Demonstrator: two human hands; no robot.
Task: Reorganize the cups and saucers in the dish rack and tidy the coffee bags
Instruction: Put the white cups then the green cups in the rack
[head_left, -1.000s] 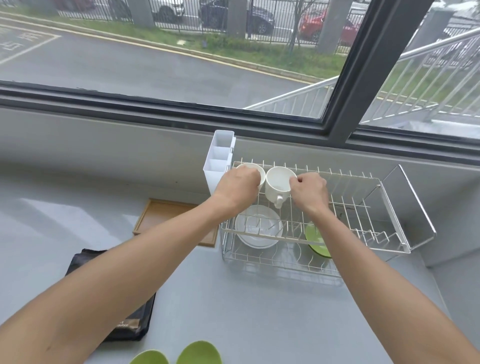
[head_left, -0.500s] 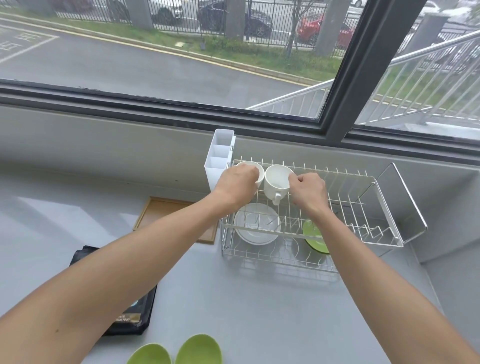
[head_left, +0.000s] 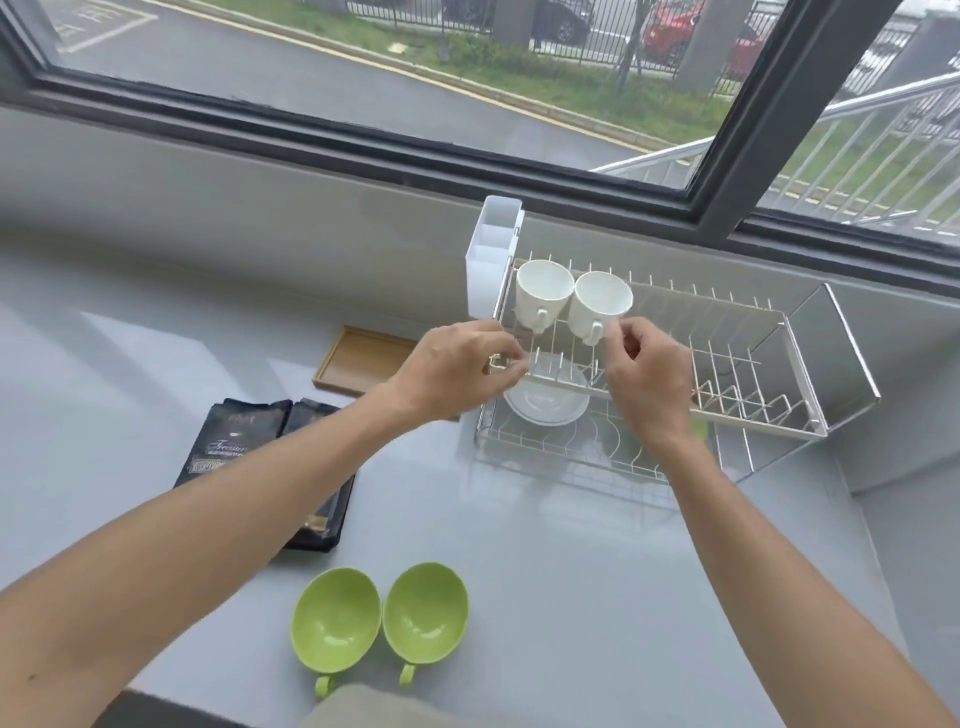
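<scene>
Two white ceramic cups now sit unheld on the upper tier of the white wire dish rack (head_left: 769, 415), lying tipped with their mouths facing the viewer and handles pointing down: the left white cup (head_left: 543, 293) and the right white cup (head_left: 600, 304) touch side by side at the rack's far-left corner. A second ago both hands were up on these cups; they have since drawn back toward the near side. The left hand (head_left: 457, 371) hovers with fingers loosely curled near the rack's front rail and seems to hold nothing. The right hand (head_left: 649, 374) is likewise half-curled, its fingertips just beside the right cup's handle; whether they touch it I cannot tell. By my reading, the white cups are placed and the next items wait on the grey surface (head_left: 571, 571): two lime-green plastic cups (head_left: 379, 618) at the near edge, mouths up, and the black coffee bags (head_left: 270, 467) lying flat to the left.

A white round saucer (head_left: 545, 405) rests on the lower tier, partly behind wires. A sliver of a green saucer (head_left: 698, 428) shows behind the right wrist, mostly hidden. The bags' near ends are covered by the left forearm. A white plastic cutlery holder (head_left: 491, 254) and a wooden tray (head_left: 358, 358) stand left of the rack.
</scene>
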